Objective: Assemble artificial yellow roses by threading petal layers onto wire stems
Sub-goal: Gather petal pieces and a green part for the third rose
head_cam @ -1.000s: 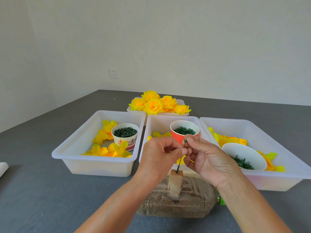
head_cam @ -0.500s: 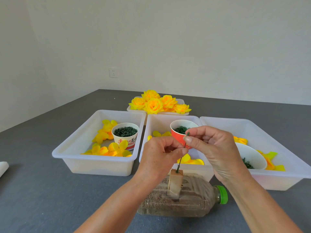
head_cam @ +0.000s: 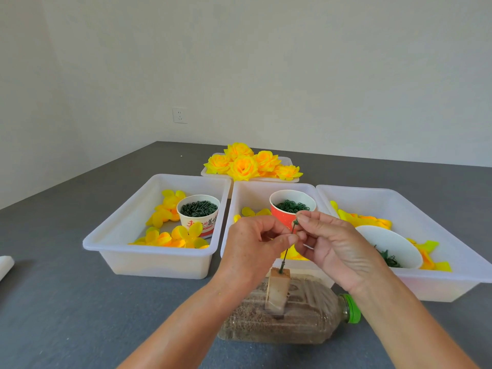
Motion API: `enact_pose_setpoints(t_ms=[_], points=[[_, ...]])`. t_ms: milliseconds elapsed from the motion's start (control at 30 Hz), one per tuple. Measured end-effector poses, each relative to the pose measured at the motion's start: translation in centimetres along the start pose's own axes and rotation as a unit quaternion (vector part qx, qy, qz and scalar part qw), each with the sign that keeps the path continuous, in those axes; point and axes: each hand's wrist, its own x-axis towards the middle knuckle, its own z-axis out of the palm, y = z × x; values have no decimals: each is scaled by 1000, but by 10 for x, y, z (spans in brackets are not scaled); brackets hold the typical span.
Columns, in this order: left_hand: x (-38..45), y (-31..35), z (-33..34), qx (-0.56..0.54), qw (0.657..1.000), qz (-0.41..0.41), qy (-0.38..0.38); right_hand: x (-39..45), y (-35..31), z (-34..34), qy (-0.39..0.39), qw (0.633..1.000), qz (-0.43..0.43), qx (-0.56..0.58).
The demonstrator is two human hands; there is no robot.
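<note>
A thin green wire stem (head_cam: 285, 255) stands upright in a small wooden block (head_cam: 277, 291) fixed on a sand-filled plastic bottle (head_cam: 300, 319) lying on its side. My left hand (head_cam: 255, 246) pinches the stem about halfway up. At the stem's top, my right hand (head_cam: 335, 245) pinches a small green piece (head_cam: 295, 222) between thumb and forefinger. Loose yellow petal layers (head_cam: 183, 237) lie in the left white bin (head_cam: 138, 233). Behind the hands sits a red cup (head_cam: 282, 211) of green rings.
Three white bins stand side by side; the middle bin (head_cam: 247, 198) holds the red cup, the right bin (head_cam: 439, 262) a white bowl (head_cam: 391, 242) and petals. A printed cup (head_cam: 198, 213) holds green parts. Finished yellow roses (head_cam: 250, 163) fill a far tray.
My right hand went up to the red cup and came back down to the stem's top with a small green piece. My left hand kept its hold on the stem.
</note>
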Motion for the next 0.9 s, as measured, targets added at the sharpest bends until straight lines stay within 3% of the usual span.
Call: enact_pose_setpoints(t_ms=[200, 600, 733, 900], points=[[-1, 2, -1, -19, 1000, 6, -3, 4, 1, 4, 2, 997, 55, 48], [-1, 2, -1, -20, 1000, 4, -5, 2, -1, 5, 14, 997, 58, 53], [-1, 1, -1, -9, 1000, -4, -4, 0, -3, 5, 4, 1000, 7, 9], [-1, 0, -2, 1, 1000, -7, 0, -6, -7, 5, 10, 981, -137, -140]])
